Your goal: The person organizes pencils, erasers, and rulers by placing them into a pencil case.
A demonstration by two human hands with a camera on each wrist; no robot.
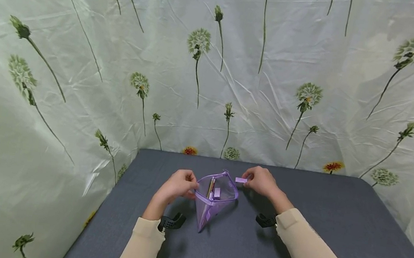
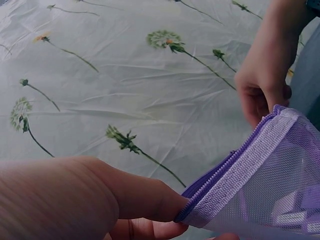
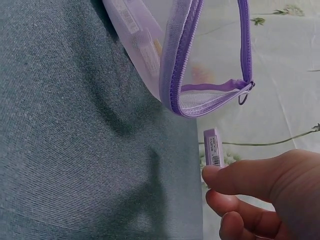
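Note:
A purple mesh zip pouch point(image 1: 205, 210) stands with its mouth unzipped and spread above the table. My left hand point(image 1: 179, 184) pinches its zip edge point(image 2: 192, 206) between thumb and fingers at the left side. Inside the pouch are slim pencil-like sticks point(image 1: 210, 187) and a lilac block point(image 1: 217, 193). Just right of the pouch mouth, my right hand point(image 1: 261, 181) pinches a small lilac block with a barcode label point(image 3: 213, 146) by one end. That block is apart from the pouch. A zip pull point(image 3: 243, 98) hangs at the far corner of the mouth.
A dark grey cloth-covered table point(image 1: 319, 231) lies under both hands. Behind it and to the sides hangs a pale sheet point(image 1: 183, 73) printed with dandelions. Dark straps sit on both wrists, below beige sleeves point(image 1: 316, 252).

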